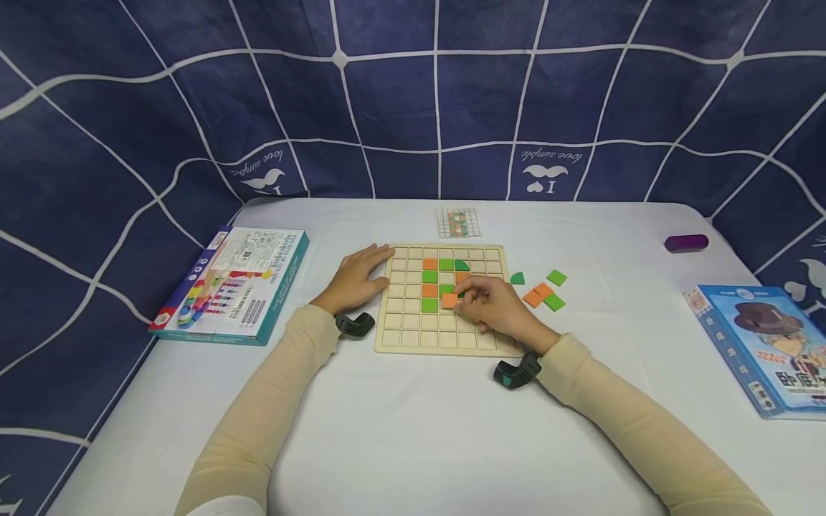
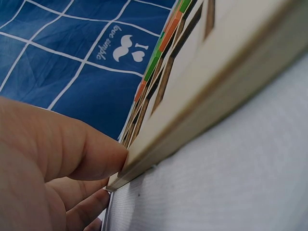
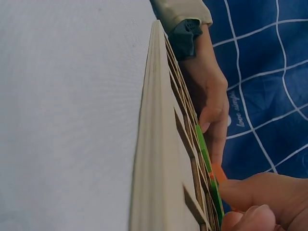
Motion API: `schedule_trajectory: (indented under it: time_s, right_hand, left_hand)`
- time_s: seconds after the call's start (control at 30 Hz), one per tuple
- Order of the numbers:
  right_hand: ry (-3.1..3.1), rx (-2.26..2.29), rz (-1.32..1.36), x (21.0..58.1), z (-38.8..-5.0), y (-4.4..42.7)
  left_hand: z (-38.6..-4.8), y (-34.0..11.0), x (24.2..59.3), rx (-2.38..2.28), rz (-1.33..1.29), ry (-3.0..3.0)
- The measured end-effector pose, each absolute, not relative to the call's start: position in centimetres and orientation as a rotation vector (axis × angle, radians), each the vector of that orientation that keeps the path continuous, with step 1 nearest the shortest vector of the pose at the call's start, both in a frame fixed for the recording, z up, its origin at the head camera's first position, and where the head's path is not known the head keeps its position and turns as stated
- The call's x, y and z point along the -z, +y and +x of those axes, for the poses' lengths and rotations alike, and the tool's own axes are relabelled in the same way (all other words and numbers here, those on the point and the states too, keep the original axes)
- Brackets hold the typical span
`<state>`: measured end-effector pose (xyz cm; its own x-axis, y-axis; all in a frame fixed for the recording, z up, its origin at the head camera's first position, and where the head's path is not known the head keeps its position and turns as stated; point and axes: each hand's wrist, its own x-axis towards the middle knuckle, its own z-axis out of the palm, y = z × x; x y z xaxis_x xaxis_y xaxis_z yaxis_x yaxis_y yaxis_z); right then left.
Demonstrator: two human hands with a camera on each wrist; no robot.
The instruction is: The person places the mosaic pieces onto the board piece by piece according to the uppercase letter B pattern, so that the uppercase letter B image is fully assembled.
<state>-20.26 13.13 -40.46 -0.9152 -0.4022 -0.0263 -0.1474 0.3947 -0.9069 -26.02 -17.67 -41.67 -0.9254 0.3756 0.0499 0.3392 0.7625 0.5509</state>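
Observation:
A wooden grid board (image 1: 401, 338) lies on the white table. In its cells sit green and orange square tiles (image 1: 429, 276), plus a dark green quarter-round tile (image 1: 461, 265). My right hand (image 1: 497, 304) pinches an orange square tile (image 1: 449, 302) over the board's middle, beside a green square (image 1: 429, 305). In the right wrist view, the thumb and fingertips meet at that orange tile (image 3: 219, 173). My left hand (image 1: 355, 279) rests at the board's left edge with its fingers extended. Its thumb (image 2: 103, 154) touches the board's rim in the left wrist view.
Loose green and orange tiles (image 1: 555, 302) lie right of the board, near a green quarter-round (image 1: 518, 278). Behind the board is a printed pattern card (image 1: 457, 223). Boxes stand left (image 1: 232, 287) and right (image 1: 761, 351); a purple case (image 1: 686, 244) lies far right.

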Motion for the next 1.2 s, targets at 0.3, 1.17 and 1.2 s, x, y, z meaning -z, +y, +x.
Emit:
schedule_trajectory:
  time_s: [0.3,1.17,1.2]
  right_hand:
    - [2.478,1.430,-0.585,40.4,-20.2,12.9]
    - [2.351,1.526,-0.520,39.4,-21.6,15.1]
    - [2.354,1.522,-0.518,39.3,-21.8,15.4]
  left_hand:
    - [-26.0,-17.7,41.6,-0.884,0.585,2.888]
    - [-25.9,-17.6,41.4,-0.881,0.587,2.888]
    - [-25.9,-17.6,41.4,-0.877,0.587,2.887]
